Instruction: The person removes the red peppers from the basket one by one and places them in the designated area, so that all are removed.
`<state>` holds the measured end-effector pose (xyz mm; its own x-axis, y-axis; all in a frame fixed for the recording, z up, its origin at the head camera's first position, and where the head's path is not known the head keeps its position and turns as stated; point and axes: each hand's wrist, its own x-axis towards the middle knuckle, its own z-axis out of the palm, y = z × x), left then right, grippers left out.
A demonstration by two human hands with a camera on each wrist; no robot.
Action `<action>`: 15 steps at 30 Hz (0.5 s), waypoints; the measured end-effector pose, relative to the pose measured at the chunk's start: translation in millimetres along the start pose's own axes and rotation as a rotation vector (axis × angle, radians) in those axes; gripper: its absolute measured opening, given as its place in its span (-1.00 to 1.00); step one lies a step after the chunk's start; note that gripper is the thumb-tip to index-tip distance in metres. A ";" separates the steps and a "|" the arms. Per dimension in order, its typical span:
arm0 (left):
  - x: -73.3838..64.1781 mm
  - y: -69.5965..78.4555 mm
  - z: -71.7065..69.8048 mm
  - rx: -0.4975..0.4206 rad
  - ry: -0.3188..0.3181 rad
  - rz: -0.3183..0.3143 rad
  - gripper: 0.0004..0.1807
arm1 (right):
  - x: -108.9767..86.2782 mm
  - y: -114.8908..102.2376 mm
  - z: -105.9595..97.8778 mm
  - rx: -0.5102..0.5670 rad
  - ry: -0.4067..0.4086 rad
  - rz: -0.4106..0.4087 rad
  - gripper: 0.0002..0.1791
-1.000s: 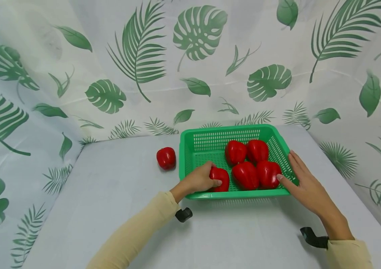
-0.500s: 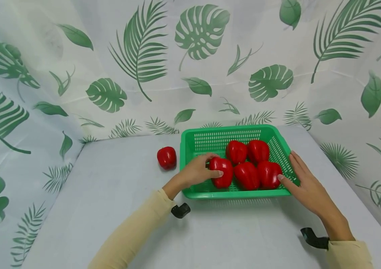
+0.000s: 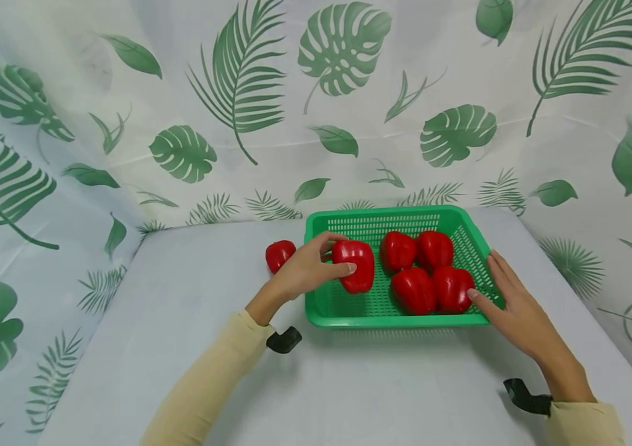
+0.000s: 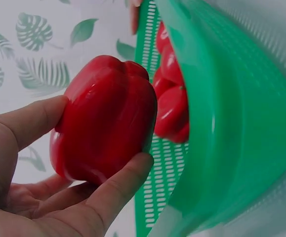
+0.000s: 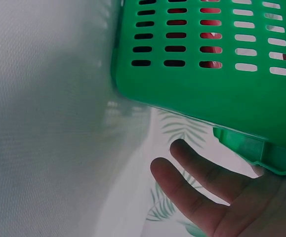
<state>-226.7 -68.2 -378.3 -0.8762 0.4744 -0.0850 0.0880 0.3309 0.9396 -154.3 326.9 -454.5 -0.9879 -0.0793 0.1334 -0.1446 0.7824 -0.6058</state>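
My left hand (image 3: 306, 270) holds a red bell pepper (image 3: 356, 265) above the left part of the green basket (image 3: 393, 321). In the left wrist view the thumb and fingers are spread around this glossy bell pepper (image 4: 105, 116), beside the basket wall. My right hand (image 3: 519, 319) rests at the basket's near right corner, thumb over the rim and fingers straight along the outside. Two of its fingers (image 5: 182, 190) show extended below the rim in the right wrist view. Several more red bell peppers (image 3: 413, 291) lie in the basket's right half.
Another red bell pepper (image 3: 279, 253) sits on the white table (image 3: 182, 310) left of the basket, partly behind my left hand. A leaf-printed cloth (image 3: 271, 155) hangs behind and along the sides of the table.
My left hand has lifted its bell pepper off the basket's floor and carried it up and to the left. The right hand stays at the corner; the view has shifted slightly.
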 end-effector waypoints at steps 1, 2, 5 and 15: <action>-1.5 0.8 -2.0 -0.007 0.010 -0.007 -0.35 | -0.1 0.2 -0.3 0.002 0.000 0.001 -0.01; -3.2 1.1 -4.4 -0.015 0.021 -0.013 -0.35 | -0.2 0.3 -0.6 0.003 0.000 0.002 -0.01; -8.1 -0.1 -12.5 -0.071 0.045 -0.013 -0.34 | 0.0 0.6 -0.9 0.000 0.000 0.002 -0.01; -28.7 -11.8 -40.5 -0.119 0.121 -0.005 -0.34 | -0.1 1.4 0.5 0.021 0.007 -0.009 -0.04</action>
<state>-221.8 -118.7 -373.6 -0.9279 0.3685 -0.0562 0.0326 0.2304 0.9726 -154.4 327.7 -455.8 -0.9861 -0.0823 0.1443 -0.1550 0.7685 -0.6208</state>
